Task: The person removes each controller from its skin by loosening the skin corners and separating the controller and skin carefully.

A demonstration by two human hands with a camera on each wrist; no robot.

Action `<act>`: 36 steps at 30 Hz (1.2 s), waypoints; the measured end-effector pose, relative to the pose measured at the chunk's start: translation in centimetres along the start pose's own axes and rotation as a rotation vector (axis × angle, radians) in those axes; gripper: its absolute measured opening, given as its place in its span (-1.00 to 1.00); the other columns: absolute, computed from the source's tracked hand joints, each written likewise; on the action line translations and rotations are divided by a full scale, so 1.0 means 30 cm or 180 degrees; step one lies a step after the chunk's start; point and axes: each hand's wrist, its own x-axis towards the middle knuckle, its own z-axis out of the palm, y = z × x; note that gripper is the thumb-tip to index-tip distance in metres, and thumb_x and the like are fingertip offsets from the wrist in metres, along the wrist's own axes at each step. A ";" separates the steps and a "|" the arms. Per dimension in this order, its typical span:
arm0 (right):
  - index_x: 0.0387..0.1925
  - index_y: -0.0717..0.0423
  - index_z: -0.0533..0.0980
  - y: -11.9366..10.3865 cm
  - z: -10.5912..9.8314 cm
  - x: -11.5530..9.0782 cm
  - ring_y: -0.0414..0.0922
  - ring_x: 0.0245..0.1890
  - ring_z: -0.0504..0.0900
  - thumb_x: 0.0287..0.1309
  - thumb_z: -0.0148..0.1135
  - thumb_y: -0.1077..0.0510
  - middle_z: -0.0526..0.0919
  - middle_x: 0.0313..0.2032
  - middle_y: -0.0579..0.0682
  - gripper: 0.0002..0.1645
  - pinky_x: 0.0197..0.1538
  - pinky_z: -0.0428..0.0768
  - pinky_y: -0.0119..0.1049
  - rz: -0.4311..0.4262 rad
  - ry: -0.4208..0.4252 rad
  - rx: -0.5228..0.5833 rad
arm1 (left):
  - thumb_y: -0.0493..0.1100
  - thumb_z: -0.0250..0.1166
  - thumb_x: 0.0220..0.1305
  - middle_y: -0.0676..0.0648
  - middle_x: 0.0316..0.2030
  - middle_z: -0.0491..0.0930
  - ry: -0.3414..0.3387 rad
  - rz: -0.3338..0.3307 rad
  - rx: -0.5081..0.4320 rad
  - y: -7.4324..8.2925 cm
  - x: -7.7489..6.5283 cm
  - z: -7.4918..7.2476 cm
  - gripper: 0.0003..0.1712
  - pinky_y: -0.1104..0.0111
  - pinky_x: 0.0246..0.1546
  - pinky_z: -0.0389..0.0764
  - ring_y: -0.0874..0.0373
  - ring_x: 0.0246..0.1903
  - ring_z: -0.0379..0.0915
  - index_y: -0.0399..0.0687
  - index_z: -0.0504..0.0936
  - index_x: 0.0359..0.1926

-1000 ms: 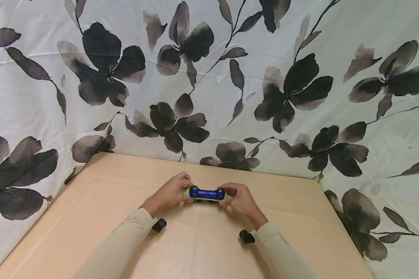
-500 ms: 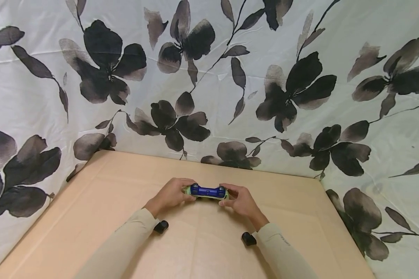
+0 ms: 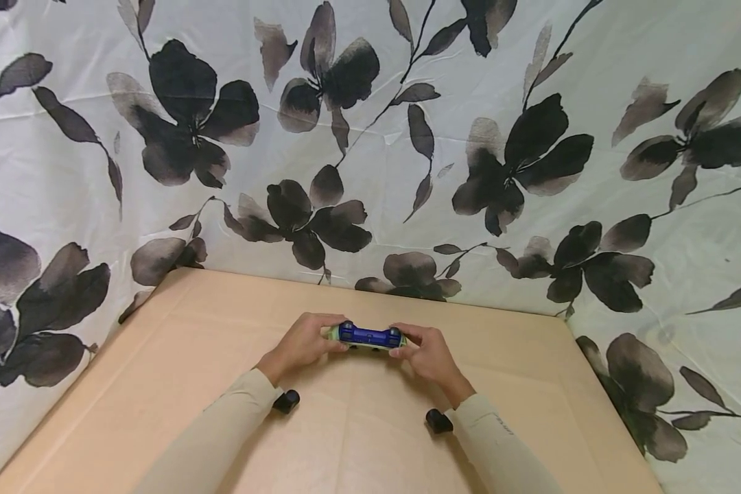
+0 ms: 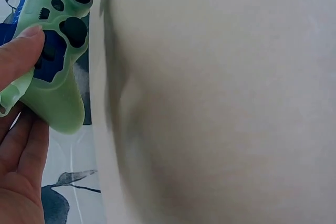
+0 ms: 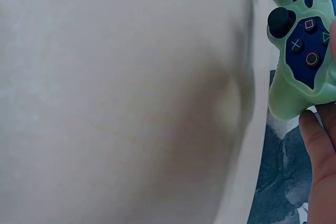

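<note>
A blue game controller (image 3: 369, 336) in a pale green silicone cover is held between both hands, its blue shoulder-button side uncovered in the head view. My left hand (image 3: 304, 346) grips one end. In the left wrist view its thumb (image 4: 21, 53) presses on the cover (image 4: 63, 100) beside the direction pad, with the other fingers behind the handle. At the opposite end, my right hand (image 3: 431, 353) pinches the controller between thumb and fingers. In the right wrist view, the green cover (image 5: 289, 95) frames the symbol buttons (image 5: 311, 51), and fingers support the handle from below.
The hands are over a tan tabletop (image 3: 346, 425). Behind it hangs a white sheet (image 3: 407, 178) with dark flowers. Small black devices, one at the left wrist (image 3: 286, 401) and one at the right (image 3: 438, 421), stick out from the sleeves.
The controller has shifted slightly right and up in the head view. My left hand's fingers have gone from bunched at the end to reaching along its top edge. The right hand has barely moved.
</note>
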 end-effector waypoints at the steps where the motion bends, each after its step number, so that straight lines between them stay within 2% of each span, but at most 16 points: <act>1: 0.15 0.17 0.69 -0.006 -0.003 -0.001 0.13 0.29 0.65 0.05 0.53 0.39 0.73 0.18 0.14 -0.44 0.37 0.52 0.10 -0.0035 0.0011 -0.0008 | -0.16 0.62 0.10 -0.09 0.22 0.70 -0.0007 -0.0008 -0.0009 0.003 0.000 -0.004 -0.45 0.05 0.37 0.53 -0.01 0.28 0.61 0.02 0.76 0.16; 9: 0.17 0.21 0.67 -0.068 -0.042 -0.013 0.13 0.28 0.65 0.04 0.54 0.39 0.75 0.15 0.15 -0.42 0.41 0.48 0.12 -0.0077 0.0106 -0.0135 | -0.12 0.62 0.10 -0.05 0.25 0.68 0.0011 -0.0109 -0.0033 0.054 0.012 -0.027 -0.40 0.08 0.38 0.52 0.02 0.30 0.58 0.05 0.73 0.22; 16: 0.16 0.31 0.65 -0.107 -0.061 -0.022 0.18 0.19 0.71 0.03 0.55 0.39 0.75 0.11 0.24 -0.41 0.36 0.51 0.17 -0.0390 0.0110 -0.0186 | -0.15 0.62 0.10 -0.10 0.22 0.69 0.0025 -0.0047 0.0050 0.099 0.006 -0.063 -0.39 0.02 0.36 0.54 -0.06 0.28 0.60 -0.03 0.72 0.22; 24: 0.09 0.28 0.69 -0.156 -0.072 -0.031 0.12 0.04 0.77 0.04 0.53 0.42 0.81 -0.01 0.20 -0.49 0.32 0.56 0.16 -0.0518 0.0190 -0.0213 | -0.12 0.62 0.11 -0.13 0.20 0.71 0.0032 0.0060 0.0056 0.133 -0.004 -0.101 -0.38 0.03 0.34 0.57 -0.06 0.25 0.62 -0.07 0.71 0.22; 30: 0.08 0.31 0.69 -0.188 -0.083 -0.039 0.17 0.07 0.77 0.06 0.52 0.42 0.81 -0.04 0.23 -0.52 0.30 0.57 0.17 -0.0643 0.0236 -0.0195 | -0.12 0.62 0.11 -0.11 0.09 0.77 0.0079 0.0201 0.0009 0.161 -0.012 -0.130 -0.42 -0.02 0.23 0.63 0.00 0.13 0.68 -0.09 0.74 0.18; 36: 0.09 0.34 0.68 -0.235 -0.093 -0.057 0.18 0.08 0.77 0.07 0.51 0.41 0.81 -0.04 0.23 -0.52 0.28 0.58 0.15 -0.0664 0.0293 -0.0254 | -0.10 0.62 0.11 -0.12 0.03 0.80 0.0129 0.0236 -0.0066 0.191 -0.022 -0.154 -0.42 -0.03 0.14 0.66 0.05 0.03 0.68 -0.13 0.74 0.17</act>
